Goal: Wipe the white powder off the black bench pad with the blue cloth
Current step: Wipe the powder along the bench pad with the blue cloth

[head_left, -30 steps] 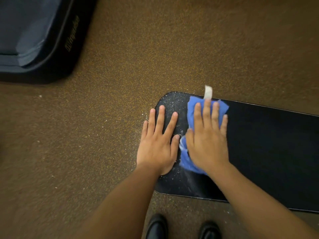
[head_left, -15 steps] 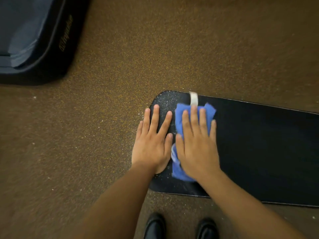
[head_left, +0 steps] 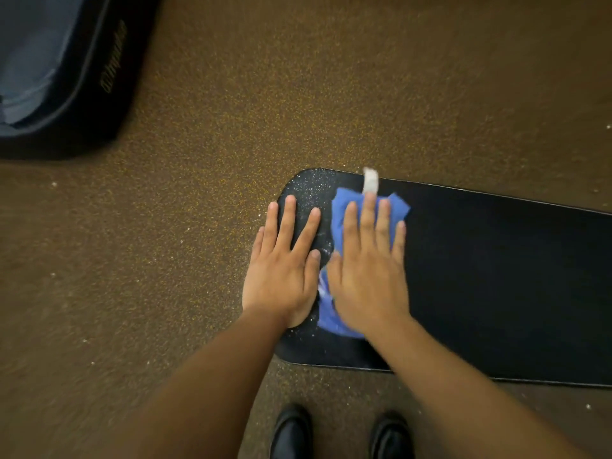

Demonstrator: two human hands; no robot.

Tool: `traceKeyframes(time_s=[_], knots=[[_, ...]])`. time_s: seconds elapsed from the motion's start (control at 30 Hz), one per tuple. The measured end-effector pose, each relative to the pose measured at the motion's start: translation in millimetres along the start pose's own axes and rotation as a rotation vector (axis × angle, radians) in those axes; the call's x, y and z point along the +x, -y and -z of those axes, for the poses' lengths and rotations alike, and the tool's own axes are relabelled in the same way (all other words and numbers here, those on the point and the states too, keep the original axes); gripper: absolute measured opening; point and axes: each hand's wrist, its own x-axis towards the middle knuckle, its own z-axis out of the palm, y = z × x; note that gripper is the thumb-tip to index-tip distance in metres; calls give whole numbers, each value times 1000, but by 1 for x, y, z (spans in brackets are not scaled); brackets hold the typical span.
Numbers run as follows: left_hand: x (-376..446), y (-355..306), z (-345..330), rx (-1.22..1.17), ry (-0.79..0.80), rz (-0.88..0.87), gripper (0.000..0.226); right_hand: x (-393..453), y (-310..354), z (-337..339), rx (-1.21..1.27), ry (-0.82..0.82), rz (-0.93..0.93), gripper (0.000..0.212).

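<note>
The black bench pad [head_left: 496, 276] lies across the right half of the view, its rounded left end speckled with white powder [head_left: 311, 190]. My right hand [head_left: 367, 273] presses flat on the blue cloth [head_left: 341, 213], which shows beyond my fingertips and under my wrist; a white tag sticks out at its far edge. Just left of it, my left hand [head_left: 284, 270] rests flat on the pad's left end with fingers spread and nothing in it.
Brown speckled floor [head_left: 165, 260] surrounds the pad, with scattered white grains. A dark padded piece of equipment [head_left: 59, 71] sits at the top left. My two black shoes [head_left: 291, 432] stand below the pad's near edge.
My right hand and the cloth slid left toward my left hand, then a little away from me. My left hand stays planted on the pad's end.
</note>
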Motion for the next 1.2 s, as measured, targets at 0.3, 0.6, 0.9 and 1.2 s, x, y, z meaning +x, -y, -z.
traceKeyframes(time_s=[0.3,0.6,0.9,1.2], knots=[[-2,-2,1,21,6,10,57,15,-62,10,-21,-18,-115,74],[0,2,-3,-6,-18,-9,57,-53,-7,-1,-15,45,198,72],[-1,0,-3,2,-27,-2,58,31,-22,10,47,-11,-159,75],[-1,3,-3,-2,-34,-35,58,-60,-35,-4,-9,18,297,72]])
